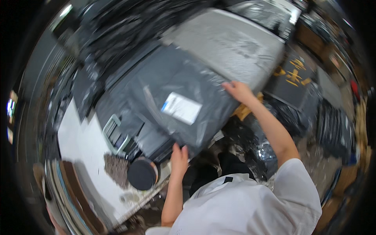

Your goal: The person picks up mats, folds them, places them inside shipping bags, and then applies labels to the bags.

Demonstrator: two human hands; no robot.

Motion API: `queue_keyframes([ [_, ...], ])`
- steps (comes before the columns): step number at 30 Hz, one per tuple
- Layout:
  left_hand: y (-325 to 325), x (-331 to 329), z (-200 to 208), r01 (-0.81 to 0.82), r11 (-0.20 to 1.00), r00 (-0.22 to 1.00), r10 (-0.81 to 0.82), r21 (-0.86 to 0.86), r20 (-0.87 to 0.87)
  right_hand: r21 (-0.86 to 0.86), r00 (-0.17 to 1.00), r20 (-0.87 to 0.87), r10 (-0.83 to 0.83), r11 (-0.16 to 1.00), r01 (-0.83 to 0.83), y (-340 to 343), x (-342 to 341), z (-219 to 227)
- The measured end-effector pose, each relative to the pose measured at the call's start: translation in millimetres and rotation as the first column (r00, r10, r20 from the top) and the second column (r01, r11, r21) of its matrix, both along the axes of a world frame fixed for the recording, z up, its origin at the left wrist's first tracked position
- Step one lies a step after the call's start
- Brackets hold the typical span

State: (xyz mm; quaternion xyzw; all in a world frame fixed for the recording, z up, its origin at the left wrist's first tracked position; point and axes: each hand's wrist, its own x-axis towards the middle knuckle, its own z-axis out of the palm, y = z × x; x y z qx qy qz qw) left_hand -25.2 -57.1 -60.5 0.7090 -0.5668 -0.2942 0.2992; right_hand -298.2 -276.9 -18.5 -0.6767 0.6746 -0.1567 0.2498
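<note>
A large flat dark grey package (156,78) in glossy clear plastic wrap lies tilted across the worktable. It bears a white label (182,108) with a blue corner. My left hand (179,158) grips the package at its near edge, thumb and fingers around the rim. At the right edge my right hand (238,92) pinches the wrap, fingers partly under it. Motion blurs both fingertips. Under and beside the package sits a pale green plastic frame-shaped tool (111,127), partly covered.
White table (80,135) at left holds a black round lid or tub (141,174) and a grey-brown textured pad (115,170). Upright boards (74,196) stand at lower left. A grey wrapped block (235,43) lies behind; dark bagged stacks (125,27) and a dark box (291,76) surround the area.
</note>
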Motion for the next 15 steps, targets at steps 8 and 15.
queue_keyframes([
  [8, 126.3, 29.4, -14.0, -0.119, 0.822, 0.521, 0.529, 0.556, -0.67, 0.477, 0.113, 0.873, -0.475, 0.781, -0.403, 172.7, -56.1, 11.0],
  [15, 128.9, -112.0, 20.3, 0.201, 0.895, 0.839, 0.053, 0.398, -0.541, 0.421, 0.596, 0.736, -0.321, 0.906, -0.033, 290.8, -140.1, 9.9],
])
